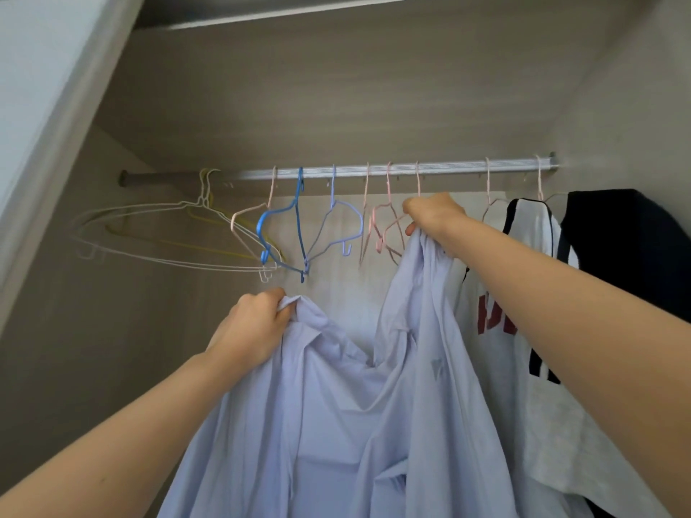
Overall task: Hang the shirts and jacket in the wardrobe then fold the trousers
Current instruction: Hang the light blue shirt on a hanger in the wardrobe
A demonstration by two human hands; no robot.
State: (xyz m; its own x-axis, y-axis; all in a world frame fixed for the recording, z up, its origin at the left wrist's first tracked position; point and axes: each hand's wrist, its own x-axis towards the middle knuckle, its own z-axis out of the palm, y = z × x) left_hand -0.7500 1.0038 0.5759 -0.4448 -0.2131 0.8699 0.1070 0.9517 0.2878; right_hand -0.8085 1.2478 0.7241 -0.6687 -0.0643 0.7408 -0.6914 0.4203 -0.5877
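Observation:
A pale lilac button shirt (336, 416) hangs in front of me inside the wardrobe. My left hand (252, 323) grips its collar edge low on the left. My right hand (433, 216) grips the shirt's other shoulder just under the silver rail (374, 170), at a pink hanger (418, 183) whose hook is on the rail. On the right, a white T-shirt (497, 286) with dark trim and red print and a black garment (628, 248) hang on hangers. No trousers are in view.
Several empty hangers hang on the rail to the left: white and yellow wire ones (157, 233), a bright blue one (295, 229), a pale blue one (336, 226), pink ones (381, 226). The wardrobe's left wall (74, 330) and door frame (48, 106) are close.

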